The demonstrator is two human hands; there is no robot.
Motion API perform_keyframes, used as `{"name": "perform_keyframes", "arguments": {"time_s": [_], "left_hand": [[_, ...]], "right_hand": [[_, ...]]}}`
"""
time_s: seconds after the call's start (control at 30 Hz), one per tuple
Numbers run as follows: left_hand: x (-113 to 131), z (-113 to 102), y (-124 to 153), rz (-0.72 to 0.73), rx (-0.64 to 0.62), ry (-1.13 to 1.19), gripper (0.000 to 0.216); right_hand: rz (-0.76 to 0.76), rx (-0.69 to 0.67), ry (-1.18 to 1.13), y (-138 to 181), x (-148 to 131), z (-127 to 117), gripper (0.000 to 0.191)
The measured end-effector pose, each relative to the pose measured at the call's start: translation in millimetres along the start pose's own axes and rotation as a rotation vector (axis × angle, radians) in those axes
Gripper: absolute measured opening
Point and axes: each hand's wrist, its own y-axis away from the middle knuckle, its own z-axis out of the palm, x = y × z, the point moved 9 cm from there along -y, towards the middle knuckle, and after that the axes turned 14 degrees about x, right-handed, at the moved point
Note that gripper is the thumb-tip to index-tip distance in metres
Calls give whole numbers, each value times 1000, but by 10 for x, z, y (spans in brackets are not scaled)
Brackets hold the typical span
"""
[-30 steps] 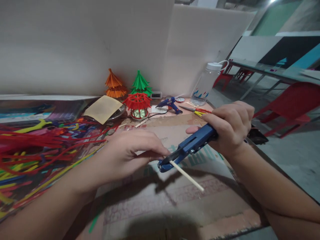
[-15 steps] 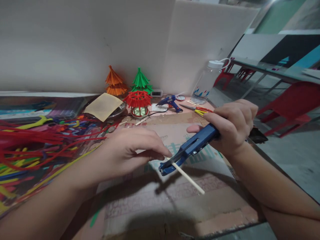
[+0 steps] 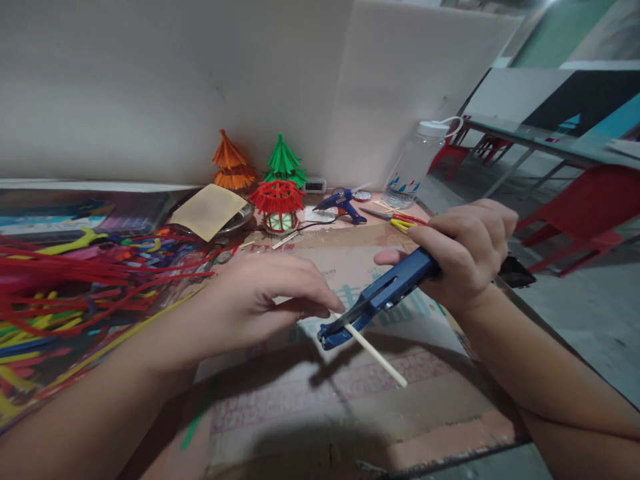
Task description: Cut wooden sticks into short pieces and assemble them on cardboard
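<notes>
My right hand (image 3: 463, 250) is wrapped round the handles of a blue cutter (image 3: 373, 303), whose jaws sit across a thin pale wooden stick (image 3: 375, 355). My left hand (image 3: 265, 297) pinches the stick's near-left end just left of the jaws, fingers closed. The stick slants down to the right above the cardboard sheet (image 3: 320, 400) that covers the table.
A heap of coloured pipe cleaners (image 3: 65, 287) fills the left. At the back stand a red lantern model (image 3: 277, 203), orange (image 3: 229, 163) and green (image 3: 284, 163) paper trees, a blue glue gun (image 3: 340, 203), scissors (image 3: 395, 219) and a plastic bottle (image 3: 415, 163). Red chairs (image 3: 580, 213) are to the right.
Almost nothing has changed. The view has shifted slightly and both hands hold the same pose, with the cutter still across the stick.
</notes>
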Motion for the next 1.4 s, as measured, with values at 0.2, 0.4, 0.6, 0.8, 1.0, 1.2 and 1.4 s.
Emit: {"name": "perform_keyframes", "arguments": {"time_s": [0.2,0.4,0.6,0.8,1.0,1.2,1.4], "left_hand": [[7,7,-4,-4,-1,-12,18],[-4,15,-2,-20,-5,-6,17],[5,19,-7,-2,-3,18,17],[7,28,-7,-3,-12,30,17],[14,37,-22,-8,-19,28,16],[6,41,-19,-8,-20,29,15],[1,48,-24,-13,-16,25,14]], "right_hand": [[-4,13,-48,-1,-18,-17,27],[16,-24,1,20,14,17,27],[-48,9,0,-19,-56,-11,30],[10,-30,-16,6,-8,25,25],[3,-56,25,9,-10,38,27],[-41,26,-22,-37,-49,-12,23],[-116,52,22,-62,-102,-22,27]]}}
